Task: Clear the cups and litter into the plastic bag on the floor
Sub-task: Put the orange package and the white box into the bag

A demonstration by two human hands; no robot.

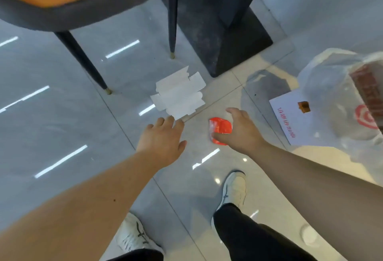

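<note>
hovering, spread fingers (170,120) near white carton (179,94) and red wrapper (220,127), chair legs (83,57) behind.

One wrapper (220,127), one flattened carton (179,94), one sheet (287,115), one bag (331,90).

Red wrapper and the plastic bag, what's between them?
Head view: the right hand and a white printed sheet, between red wrapper and plastic bag.
</note>
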